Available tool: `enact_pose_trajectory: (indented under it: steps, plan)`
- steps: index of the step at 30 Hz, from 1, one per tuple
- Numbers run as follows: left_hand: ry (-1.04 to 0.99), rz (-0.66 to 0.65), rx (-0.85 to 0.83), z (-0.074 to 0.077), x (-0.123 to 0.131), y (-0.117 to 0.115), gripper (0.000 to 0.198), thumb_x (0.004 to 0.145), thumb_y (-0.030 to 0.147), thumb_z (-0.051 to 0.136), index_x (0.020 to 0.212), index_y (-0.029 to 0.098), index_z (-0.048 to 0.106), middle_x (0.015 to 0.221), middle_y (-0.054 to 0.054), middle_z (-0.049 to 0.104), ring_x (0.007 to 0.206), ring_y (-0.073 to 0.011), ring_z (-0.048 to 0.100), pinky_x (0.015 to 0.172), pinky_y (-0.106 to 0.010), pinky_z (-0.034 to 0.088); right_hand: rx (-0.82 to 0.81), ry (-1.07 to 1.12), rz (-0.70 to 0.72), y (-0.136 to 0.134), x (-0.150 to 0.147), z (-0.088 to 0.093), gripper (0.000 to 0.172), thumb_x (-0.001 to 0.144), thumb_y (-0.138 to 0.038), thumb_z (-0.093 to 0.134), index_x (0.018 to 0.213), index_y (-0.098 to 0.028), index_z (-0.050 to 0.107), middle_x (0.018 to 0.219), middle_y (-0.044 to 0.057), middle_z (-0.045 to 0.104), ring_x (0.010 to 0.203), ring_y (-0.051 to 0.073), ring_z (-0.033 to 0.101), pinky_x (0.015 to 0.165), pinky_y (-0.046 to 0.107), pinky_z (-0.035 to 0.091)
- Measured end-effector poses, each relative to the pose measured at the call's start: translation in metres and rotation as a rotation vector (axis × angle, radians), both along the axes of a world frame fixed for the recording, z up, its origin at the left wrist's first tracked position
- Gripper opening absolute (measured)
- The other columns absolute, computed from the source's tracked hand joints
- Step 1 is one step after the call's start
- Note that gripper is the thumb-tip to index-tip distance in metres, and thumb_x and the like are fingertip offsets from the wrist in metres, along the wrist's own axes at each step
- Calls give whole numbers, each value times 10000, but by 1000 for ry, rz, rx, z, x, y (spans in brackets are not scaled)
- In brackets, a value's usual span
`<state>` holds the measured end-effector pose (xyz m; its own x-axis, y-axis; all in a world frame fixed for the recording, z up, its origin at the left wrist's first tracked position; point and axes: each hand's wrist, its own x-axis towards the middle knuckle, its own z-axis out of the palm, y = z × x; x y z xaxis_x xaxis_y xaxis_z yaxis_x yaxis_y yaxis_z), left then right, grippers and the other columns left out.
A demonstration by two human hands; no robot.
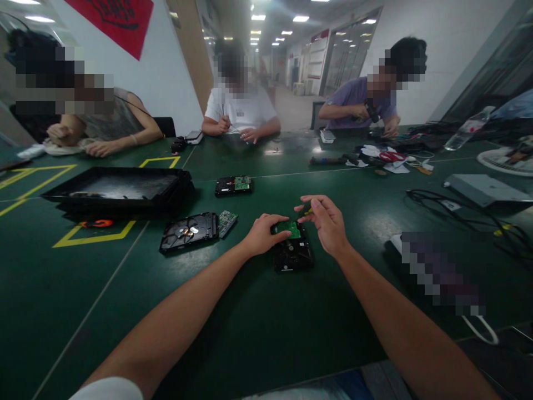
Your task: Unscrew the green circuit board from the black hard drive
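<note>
Near the middle of the green desk [258, 333] lies a black hard drive [293, 256], its green circuit board [293, 229] facing up at the far end. The left hand [263, 234] grasps the drive's far left corner, with the fingers curled over the edge of the board. The right hand [327, 222] hovers just over the far right corner, with thumb and forefinger pinched together; I cannot tell whether they grip anything.

To the left lies an opened drive [189, 231] with a loose board [227, 221] touching its right side. Farther off is a third drive [233, 185]. A black tray [120, 189] sits at the far left. Cables [462, 206] and a white box [483, 189] lie to the right. Three other people sit at the desk's far side.
</note>
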<state>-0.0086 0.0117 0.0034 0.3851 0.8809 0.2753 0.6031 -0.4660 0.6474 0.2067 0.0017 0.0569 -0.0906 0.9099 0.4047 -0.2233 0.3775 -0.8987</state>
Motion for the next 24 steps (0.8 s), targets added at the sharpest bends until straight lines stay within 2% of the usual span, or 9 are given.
enact_pose_trajectory:
  steps: [3,7,11,15,18,24]
  plan:
    - [11,2,0,0,0,1,483,924,465,750,1368,286,682,1342,-57,735,1232,-307,620,1093,-497,474,-18,35,35,1,0,-1,308,1016,-539,587,1071,-266,718,1140,53,692,978,208,730,694,322,646]
    - [18,0,-5,0,0,2,492,917,469,758,1369,289,681,1344,-58,733,1232,-304,623,1093,-495,474,-16,-22,-2,0,0,-1,283,997,-521,630,1086,-269,723,1054,44,708,969,202,725,649,276,614]
    - [11,-5,-1,0,0,1,493,923,467,752,1375,282,679,1341,-58,735,1223,-304,623,1089,-492,474,0,-55,-27,0,1,-2,274,996,-498,647,1154,-298,749,1176,48,684,980,185,705,631,258,599]
    - [10,1,-2,0,0,0,487,922,465,751,1371,286,683,1342,-55,736,1232,-306,620,1091,-490,475,-11,-17,-35,1,1,-3,241,959,-484,712,1068,-271,739,1094,40,688,905,164,686,654,267,615]
    - [15,3,-5,-1,1,1,483,923,469,749,1364,284,686,1341,-53,738,1231,-304,622,1092,-486,476,-30,56,-26,1,-1,-2,255,919,-474,769,1032,-258,693,1075,23,676,936,171,702,686,277,632]
    - [22,1,7,1,1,0,482,929,463,740,1370,277,682,1326,-62,742,1214,-304,631,1071,-484,491,-17,100,16,2,-1,-3,272,1006,-534,613,1044,-275,685,1079,27,659,969,191,718,713,309,643]
